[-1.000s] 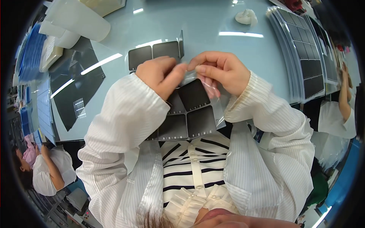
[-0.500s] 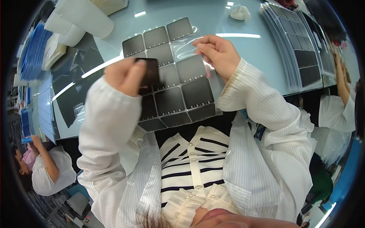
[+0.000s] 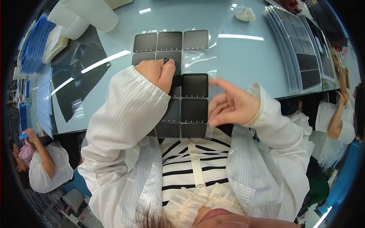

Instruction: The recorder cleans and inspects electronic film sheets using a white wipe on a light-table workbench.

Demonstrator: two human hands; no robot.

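A clear plastic pocket sheet (image 3: 197, 60) lies on the table before me, with dark square pieces in most of its pockets. One pocket in its right column shows clear, between the grey-black square (image 3: 195, 40) above and another dark square (image 3: 194, 85) below. My left hand (image 3: 156, 72) is closed over the sheet's middle, thumb pressed to fingers. A bit of a black piece (image 3: 166, 60) shows at its thumb; the rest is hidden by the hand. Beside the sheet's right edge is my right hand (image 3: 234, 102), fingers apart, holding nothing.
A stack of filled sheets (image 3: 291, 49) stands at the right. White plastic containers (image 3: 95, 15), blue sheets (image 3: 36, 49) and a dark film sheet (image 3: 78, 72) are at the left. A crumpled white lump (image 3: 245, 14) lies at the back. Co-workers sit on both sides.
The pocket sheet has turned straighter. My left hand has moved right over it with the black piece, now mostly hidden. My right hand has come down along the right edge and its fingers have spread.
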